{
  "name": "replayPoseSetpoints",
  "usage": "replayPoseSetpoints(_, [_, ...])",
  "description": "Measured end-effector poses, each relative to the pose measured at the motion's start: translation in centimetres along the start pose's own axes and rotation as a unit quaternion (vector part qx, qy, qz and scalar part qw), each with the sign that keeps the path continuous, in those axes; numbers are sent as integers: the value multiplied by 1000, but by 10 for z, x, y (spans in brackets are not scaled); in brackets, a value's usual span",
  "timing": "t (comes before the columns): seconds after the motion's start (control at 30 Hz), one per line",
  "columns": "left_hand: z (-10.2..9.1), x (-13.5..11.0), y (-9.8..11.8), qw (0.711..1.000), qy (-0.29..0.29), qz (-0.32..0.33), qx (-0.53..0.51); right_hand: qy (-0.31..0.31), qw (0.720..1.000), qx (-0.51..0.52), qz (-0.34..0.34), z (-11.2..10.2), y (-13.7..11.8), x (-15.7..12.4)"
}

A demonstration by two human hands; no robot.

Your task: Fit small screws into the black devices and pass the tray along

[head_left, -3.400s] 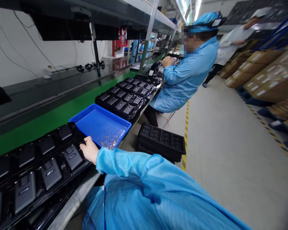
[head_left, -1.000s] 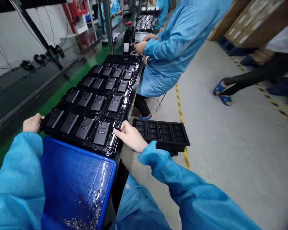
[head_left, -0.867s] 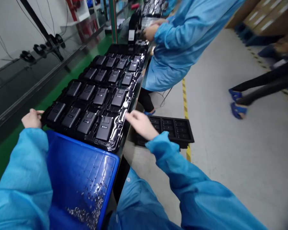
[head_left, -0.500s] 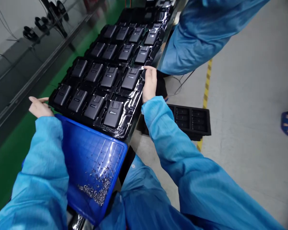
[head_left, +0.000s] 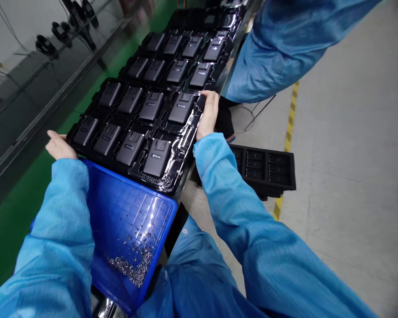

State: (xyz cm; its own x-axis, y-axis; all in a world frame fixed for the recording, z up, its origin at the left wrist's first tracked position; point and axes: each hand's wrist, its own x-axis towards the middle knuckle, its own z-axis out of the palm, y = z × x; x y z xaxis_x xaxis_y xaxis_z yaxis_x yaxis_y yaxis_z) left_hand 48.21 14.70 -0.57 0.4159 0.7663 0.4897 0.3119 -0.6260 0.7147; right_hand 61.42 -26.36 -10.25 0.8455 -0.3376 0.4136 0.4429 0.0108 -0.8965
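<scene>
Left hand (head_left: pixel 61 147) at left corner of black tray (head_left: pixel 188 140), fingers pressed together; right hand (head_left: pixel 208 115) against tray's right edge, fingers together, pinch unclear. Tray just beyond blue bin (head_left: pixel 129 180), screws (head_left: pixel 131 270) in bin.

Black trays (head_left: pixel 262 170) beside yellow floor tape (head_left: pixel 287 141)

The left hand (head_left: pixel 60 147) and right hand (head_left: pixel 208 115) reach forward, well apart.

Head-worn, facing down, close (seemingly tilted)
</scene>
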Motion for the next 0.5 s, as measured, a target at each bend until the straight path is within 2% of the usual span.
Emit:
replayPoseSetpoints(0.13, [-1, 2, -1, 1000, 0, -4, 16, 23, 999, -9, -21, 6, -4, -4])
replayPoseSetpoints(0.27, [-3, 5, 1, 999, -8, -13, 45, 39, 999, -25, -9, 8, -4, -7])
replayPoseSetpoints(0.5, [-12, 9, 3, 992, -39, -36, 113, 11, 1000, -24, 3, 6, -13, -14])
